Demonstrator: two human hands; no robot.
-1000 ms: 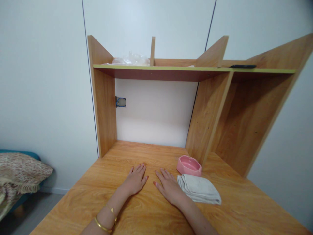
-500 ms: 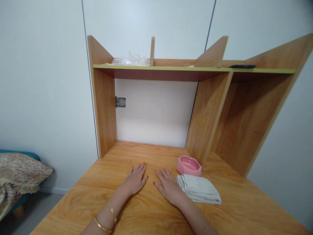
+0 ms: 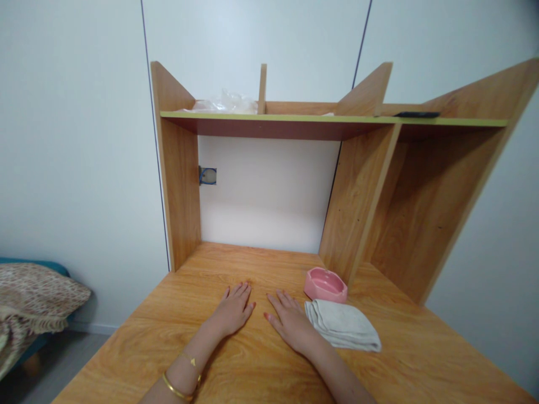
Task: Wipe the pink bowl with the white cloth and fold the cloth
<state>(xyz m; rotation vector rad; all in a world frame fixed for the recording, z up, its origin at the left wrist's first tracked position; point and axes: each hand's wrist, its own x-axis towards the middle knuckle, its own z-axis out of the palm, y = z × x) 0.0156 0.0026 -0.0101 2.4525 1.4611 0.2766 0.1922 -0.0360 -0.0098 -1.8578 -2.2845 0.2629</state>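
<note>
Just left of the folded cloth (image 3: 346, 326), the right hand (image 3: 291, 324) is laid palm-down, nearer than the left hand (image 3: 234, 311); both are spread, nothing held.

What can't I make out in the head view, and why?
All in the head view:
- Palms of the left hand and right hand: turned down toward the desktop.
- Left edge of the folded grey cloth: partly behind the right hand.
- Contents, if any, of the plastic bag: crumpled and small.
- Dark flat object: seen edge-on.
- Fringed throw: cut by the left edge.
</note>
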